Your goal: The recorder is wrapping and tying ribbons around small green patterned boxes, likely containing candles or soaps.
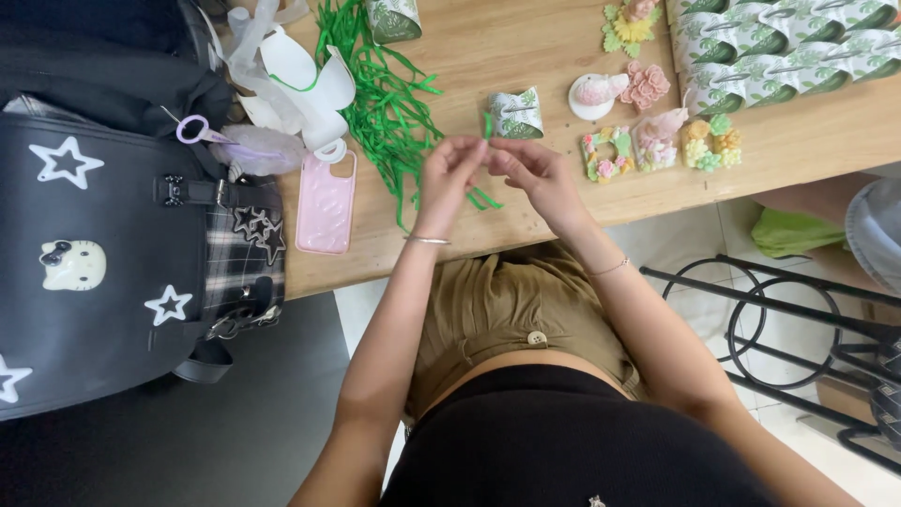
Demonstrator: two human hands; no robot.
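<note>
My left hand [449,174] and my right hand [531,171] meet above the wooden table's [526,56] front edge, fingertips pinched together on a thin green ribbon strip [487,125]. Just beyond them lies a small green-and-white leaf-patterned gift box [517,114]. A loose pile of green ribbon strips [380,103] spreads to the left of my hands. Both wrists wear thin bracelets.
A pink phone case [327,202] lies left of the ribbons, near white paper scraps [300,84] and purple-handled scissors [195,130]. A black star-patterned bag [103,263] stands far left. Small flower-shaped ornaments [648,141] and several patterned boxes [788,47] fill the right. A black metal rack [779,319] is below right.
</note>
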